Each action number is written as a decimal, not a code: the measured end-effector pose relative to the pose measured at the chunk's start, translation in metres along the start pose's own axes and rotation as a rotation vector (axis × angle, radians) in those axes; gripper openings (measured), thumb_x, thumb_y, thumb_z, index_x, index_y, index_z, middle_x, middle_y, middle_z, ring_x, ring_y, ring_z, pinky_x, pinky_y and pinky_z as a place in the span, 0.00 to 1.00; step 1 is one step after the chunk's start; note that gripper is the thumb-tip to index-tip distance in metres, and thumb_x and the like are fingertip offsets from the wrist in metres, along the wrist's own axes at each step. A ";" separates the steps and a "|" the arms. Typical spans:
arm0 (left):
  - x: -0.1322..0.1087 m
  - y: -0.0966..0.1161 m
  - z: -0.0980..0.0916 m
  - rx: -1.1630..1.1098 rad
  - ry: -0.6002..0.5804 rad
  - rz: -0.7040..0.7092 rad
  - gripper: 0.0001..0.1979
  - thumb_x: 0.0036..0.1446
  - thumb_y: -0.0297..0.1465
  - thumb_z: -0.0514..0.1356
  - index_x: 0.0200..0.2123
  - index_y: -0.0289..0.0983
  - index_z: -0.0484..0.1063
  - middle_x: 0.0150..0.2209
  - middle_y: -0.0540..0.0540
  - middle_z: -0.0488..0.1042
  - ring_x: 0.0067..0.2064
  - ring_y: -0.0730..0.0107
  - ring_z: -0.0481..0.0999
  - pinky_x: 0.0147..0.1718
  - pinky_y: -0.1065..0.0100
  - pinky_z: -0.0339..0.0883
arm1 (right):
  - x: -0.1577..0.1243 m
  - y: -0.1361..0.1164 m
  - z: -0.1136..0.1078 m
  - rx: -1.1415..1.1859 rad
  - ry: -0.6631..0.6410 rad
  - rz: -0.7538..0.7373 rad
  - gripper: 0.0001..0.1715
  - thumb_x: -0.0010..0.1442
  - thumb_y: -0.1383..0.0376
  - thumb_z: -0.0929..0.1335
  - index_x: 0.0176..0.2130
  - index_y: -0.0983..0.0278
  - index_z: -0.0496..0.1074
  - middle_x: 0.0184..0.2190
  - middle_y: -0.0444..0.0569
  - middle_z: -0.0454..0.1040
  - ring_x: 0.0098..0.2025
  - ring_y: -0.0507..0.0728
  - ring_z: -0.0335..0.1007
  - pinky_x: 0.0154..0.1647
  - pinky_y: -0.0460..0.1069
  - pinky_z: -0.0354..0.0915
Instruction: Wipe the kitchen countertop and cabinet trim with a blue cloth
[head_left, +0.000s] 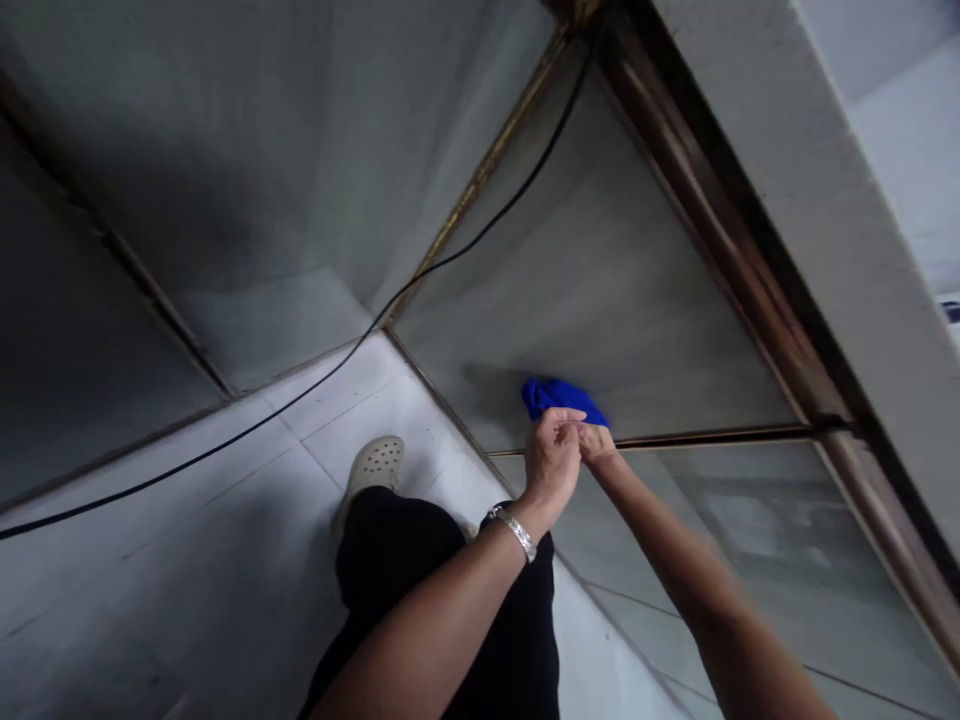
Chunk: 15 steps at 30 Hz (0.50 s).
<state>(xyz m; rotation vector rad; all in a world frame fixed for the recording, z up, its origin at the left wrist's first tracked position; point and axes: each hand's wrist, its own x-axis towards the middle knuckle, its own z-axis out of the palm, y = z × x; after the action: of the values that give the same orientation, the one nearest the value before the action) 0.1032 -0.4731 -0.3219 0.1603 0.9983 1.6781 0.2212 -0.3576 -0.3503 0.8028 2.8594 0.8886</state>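
A bright blue cloth (562, 398) is bunched against the lower part of a grey glossy panel (600, 270). My right hand (597, 442) is on the cloth, its fingers mostly hidden behind the cloth and my other hand. My left hand (552, 458), with a silver bracelet (514, 532) at the wrist, overlaps it in front. Its fingers are curled in; whether anything is between them is hidden. Both hands are close to the dark seam (705, 437) at the panel's edge.
A black cable (472, 243) hangs slack across the view. Brown metal frame strips (720, 220) border the panels, beside a pale ledge (817, 150). A second grey panel (262, 150) meets at the corner. Below are white floor tiles (300, 490) and my beige clog (377, 462).
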 end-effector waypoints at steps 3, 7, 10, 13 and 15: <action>-0.010 -0.008 0.012 0.170 -0.057 0.219 0.12 0.59 0.21 0.55 0.36 0.40 0.75 0.31 0.47 0.80 0.37 0.68 0.78 0.43 0.67 0.68 | -0.024 0.071 -0.027 -0.103 -0.057 0.063 0.22 0.71 0.58 0.61 0.41 0.62 0.82 0.20 0.51 0.74 0.24 0.56 0.72 0.30 0.49 0.67; -0.034 -0.016 0.020 0.323 -0.247 0.491 0.15 0.61 0.22 0.52 0.42 0.41 0.76 0.36 0.45 0.81 0.40 0.66 0.79 0.46 0.65 0.68 | -0.053 0.127 -0.058 -0.313 0.120 0.339 0.33 0.68 0.48 0.63 0.56 0.71 0.77 0.32 0.64 0.79 0.36 0.67 0.78 0.44 0.60 0.71; -0.053 -0.015 0.012 0.447 -0.423 0.578 0.17 0.61 0.21 0.51 0.44 0.40 0.77 0.38 0.44 0.82 0.40 0.65 0.79 0.40 0.67 0.68 | -0.048 0.126 -0.050 -0.317 0.211 0.412 0.38 0.69 0.49 0.62 0.61 0.77 0.71 0.39 0.70 0.79 0.42 0.71 0.78 0.49 0.63 0.70; -0.062 -0.009 -0.003 0.593 -0.481 0.652 0.17 0.60 0.20 0.51 0.44 0.39 0.77 0.38 0.44 0.81 0.39 0.65 0.79 0.34 0.68 0.65 | -0.029 0.095 -0.018 -0.268 0.186 0.420 0.38 0.71 0.50 0.60 0.61 0.79 0.71 0.39 0.71 0.79 0.44 0.72 0.77 0.49 0.62 0.69; -0.062 -0.002 -0.014 0.662 -0.473 0.695 0.17 0.60 0.20 0.52 0.44 0.39 0.76 0.38 0.44 0.81 0.38 0.65 0.79 0.32 0.67 0.64 | -0.016 0.069 0.008 -0.210 0.116 0.365 0.35 0.71 0.51 0.60 0.60 0.76 0.73 0.38 0.68 0.80 0.44 0.70 0.78 0.51 0.62 0.69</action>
<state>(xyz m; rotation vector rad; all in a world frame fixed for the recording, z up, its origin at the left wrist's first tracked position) 0.1199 -0.5331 -0.3085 1.4069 1.1576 1.7042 0.2681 -0.3129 -0.3215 1.3090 2.6903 1.2874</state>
